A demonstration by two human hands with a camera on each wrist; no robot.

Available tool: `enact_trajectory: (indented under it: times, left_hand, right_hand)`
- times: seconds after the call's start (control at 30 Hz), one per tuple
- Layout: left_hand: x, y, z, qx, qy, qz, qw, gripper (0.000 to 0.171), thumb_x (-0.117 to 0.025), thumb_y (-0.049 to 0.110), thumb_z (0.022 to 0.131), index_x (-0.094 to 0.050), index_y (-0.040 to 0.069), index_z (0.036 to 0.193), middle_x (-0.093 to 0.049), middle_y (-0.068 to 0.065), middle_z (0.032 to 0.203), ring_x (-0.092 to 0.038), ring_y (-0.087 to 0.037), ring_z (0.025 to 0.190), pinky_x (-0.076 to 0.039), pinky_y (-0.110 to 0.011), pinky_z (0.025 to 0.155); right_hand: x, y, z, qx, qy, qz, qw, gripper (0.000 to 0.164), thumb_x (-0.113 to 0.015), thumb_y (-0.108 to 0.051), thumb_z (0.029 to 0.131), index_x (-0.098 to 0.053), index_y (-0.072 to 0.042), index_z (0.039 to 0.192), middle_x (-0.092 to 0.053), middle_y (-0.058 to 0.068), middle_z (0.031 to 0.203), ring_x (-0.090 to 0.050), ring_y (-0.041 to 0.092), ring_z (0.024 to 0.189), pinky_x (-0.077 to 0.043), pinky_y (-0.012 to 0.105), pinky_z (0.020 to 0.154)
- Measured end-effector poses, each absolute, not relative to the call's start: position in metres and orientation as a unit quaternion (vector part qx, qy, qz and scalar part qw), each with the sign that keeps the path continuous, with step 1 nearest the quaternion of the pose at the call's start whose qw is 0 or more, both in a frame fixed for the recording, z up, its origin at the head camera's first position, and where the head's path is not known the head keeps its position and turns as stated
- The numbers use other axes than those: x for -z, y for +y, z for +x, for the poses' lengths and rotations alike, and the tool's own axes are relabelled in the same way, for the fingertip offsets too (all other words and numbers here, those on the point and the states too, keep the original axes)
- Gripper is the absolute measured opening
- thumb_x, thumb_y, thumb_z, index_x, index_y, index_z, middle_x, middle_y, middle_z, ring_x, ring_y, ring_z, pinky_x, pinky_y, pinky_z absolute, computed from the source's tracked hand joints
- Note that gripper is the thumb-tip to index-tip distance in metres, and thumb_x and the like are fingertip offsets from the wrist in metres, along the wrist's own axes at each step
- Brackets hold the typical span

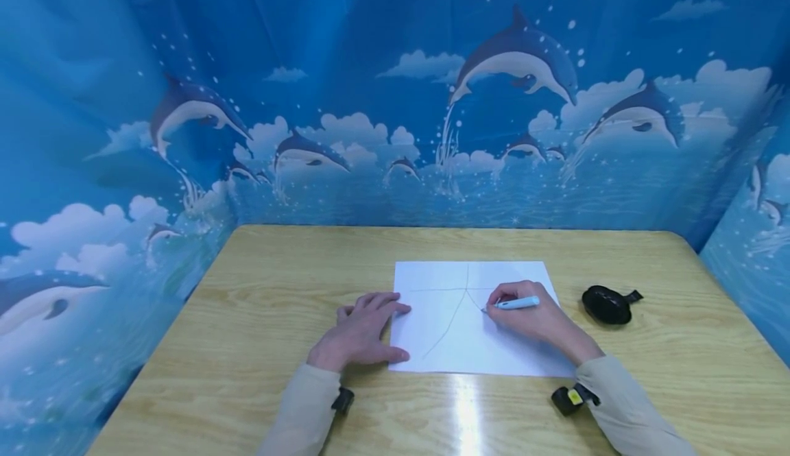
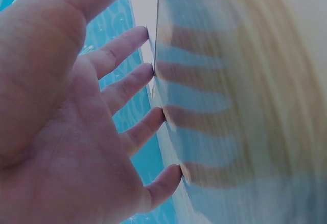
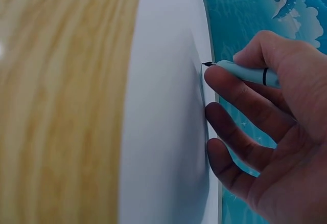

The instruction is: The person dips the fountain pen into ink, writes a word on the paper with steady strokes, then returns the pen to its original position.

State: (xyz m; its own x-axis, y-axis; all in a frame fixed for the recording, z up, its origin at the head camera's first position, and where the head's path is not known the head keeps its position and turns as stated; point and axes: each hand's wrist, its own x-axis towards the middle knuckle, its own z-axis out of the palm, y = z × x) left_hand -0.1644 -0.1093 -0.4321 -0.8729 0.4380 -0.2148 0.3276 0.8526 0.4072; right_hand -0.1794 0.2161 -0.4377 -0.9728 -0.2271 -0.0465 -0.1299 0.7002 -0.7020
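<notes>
A white sheet of paper (image 1: 432, 326) lies on the table, with several thin dark lines meeting near its upper middle. My right hand (image 1: 531, 312) pinches a light blue fountain pen (image 1: 521, 302) between thumb and fingers. In the right wrist view the dark nib of the pen (image 3: 245, 72) is at the paper's surface, and the other fingers of the right hand (image 3: 286, 127) curl loosely below it. With fingers spread, my left hand (image 1: 364, 332) rests at the paper's left edge. The fingertips of the left hand (image 2: 76, 111) touch down in the left wrist view.
A small black oval dish-like object (image 1: 607, 305) with a short tab sits right of the paper. The wooden table (image 1: 278, 271) reaches back to a blue curtain (image 1: 345, 188) printed with dolphins. Dark wrist cameras are strapped to both sleeves.
</notes>
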Motion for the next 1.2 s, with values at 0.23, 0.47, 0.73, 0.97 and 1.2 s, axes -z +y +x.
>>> enact_trajectory:
  times: [0.23, 0.47, 0.73, 0.97, 1.2]
  left_hand:
    - [0.433, -0.11, -0.165, -0.187, 0.948, 0.204, 0.153, 0.075, -0.078, 0.055, 0.083, -0.052, 0.029, 0.148, -0.034, -0.002, 0.167, -0.025, -0.04, 0.154, -0.023, -0.079, 0.113]
    - [0.432, -0.109, -0.164, -0.187, 0.949, 0.201, 0.152, 0.075, -0.079, 0.055, 0.083, -0.052, 0.03, 0.148, -0.034, -0.001, 0.167, -0.025, -0.039, 0.154, -0.023, -0.078, 0.114]
    - [0.432, -0.109, -0.164, -0.181, 0.952, 0.198, 0.15, 0.074, -0.078, 0.056, 0.083, -0.053, 0.03, 0.148, -0.034, -0.001, 0.167, -0.027, -0.039, 0.154, -0.025, -0.076, 0.114]
    - [0.432, -0.109, -0.164, -0.178, 0.952, 0.198, 0.149, 0.074, -0.078, 0.056, 0.083, -0.053, 0.03, 0.148, -0.034, -0.001, 0.167, -0.027, -0.039, 0.154, -0.026, -0.075, 0.114]
    - [0.432, -0.109, -0.164, -0.18, 0.952, 0.2, 0.149, 0.074, -0.078, 0.056, 0.083, -0.052, 0.03, 0.148, -0.034, -0.001, 0.167, -0.026, -0.039, 0.154, -0.025, -0.077, 0.113]
  right_hand:
    - [0.435, 0.218, -0.176, 0.374, 0.92, -0.096, 0.071, 0.005, -0.072, -0.023, 0.09, -0.076, -0.02, 0.088, -0.076, -0.004, 0.093, -0.062, 0.012, 0.084, -0.05, 0.025, 0.073]
    - [0.435, 0.219, -0.173, 0.369, 0.922, -0.094, 0.074, 0.005, -0.073, -0.024, 0.09, -0.075, -0.02, 0.088, -0.075, -0.004, 0.094, -0.061, 0.012, 0.085, -0.049, 0.025, 0.073]
    - [0.436, 0.223, -0.17, 0.353, 0.926, -0.121, 0.054, 0.004, -0.073, -0.023, 0.09, -0.075, -0.021, 0.089, -0.076, -0.005, 0.092, -0.064, 0.011, 0.086, -0.05, 0.024, 0.071]
    - [0.435, 0.224, -0.168, 0.341, 0.93, -0.125, 0.052, 0.004, -0.072, -0.023, 0.09, -0.075, -0.021, 0.089, -0.077, -0.005, 0.092, -0.064, 0.011, 0.086, -0.05, 0.024, 0.072]
    - [0.436, 0.226, -0.167, 0.336, 0.933, -0.119, 0.055, 0.004, -0.073, -0.024, 0.09, -0.075, -0.021, 0.088, -0.076, -0.005, 0.092, -0.062, 0.011, 0.084, -0.05, 0.024, 0.072]
